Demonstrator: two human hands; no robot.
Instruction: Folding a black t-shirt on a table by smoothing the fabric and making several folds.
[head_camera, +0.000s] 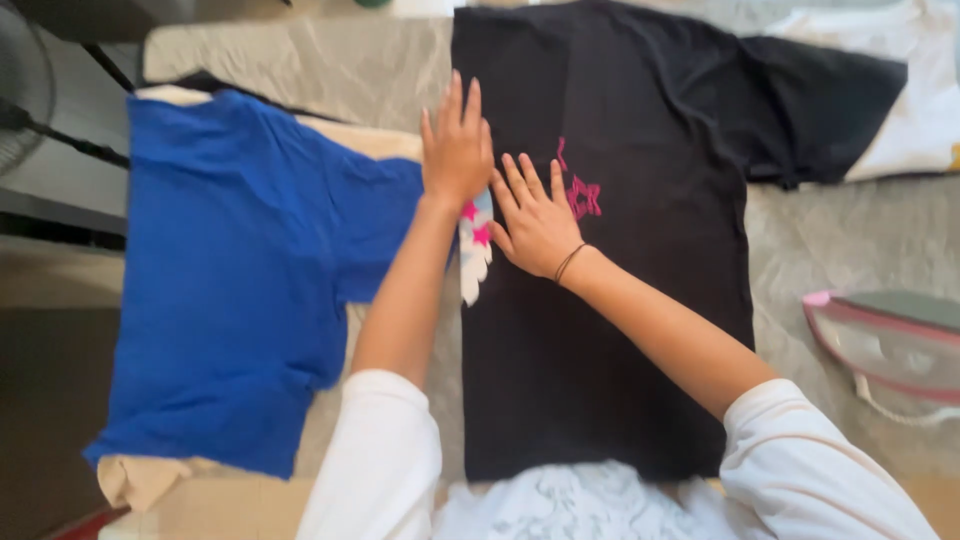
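One black shirt (610, 300) is pressed flat by two hands. The left hand (457, 150) and right hand (537, 220) are laid with fingers spread, holding nothing. One blue shirt (240, 270) is spread beside it.

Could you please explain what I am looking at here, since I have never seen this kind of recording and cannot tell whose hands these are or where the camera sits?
There is no machine here. One camera is worn on a person's head and looks down, so both arms in white sleeves are that person's own. The left hand and the right hand lie flat, fingers spread, on a black T-shirt with a pink star print; neither grips anything. The shirt lies spread on a grey padded surface. To the left lies a blue T-shirt over a beige cloth. At the right edge is an iron, and a white garment lies top right.
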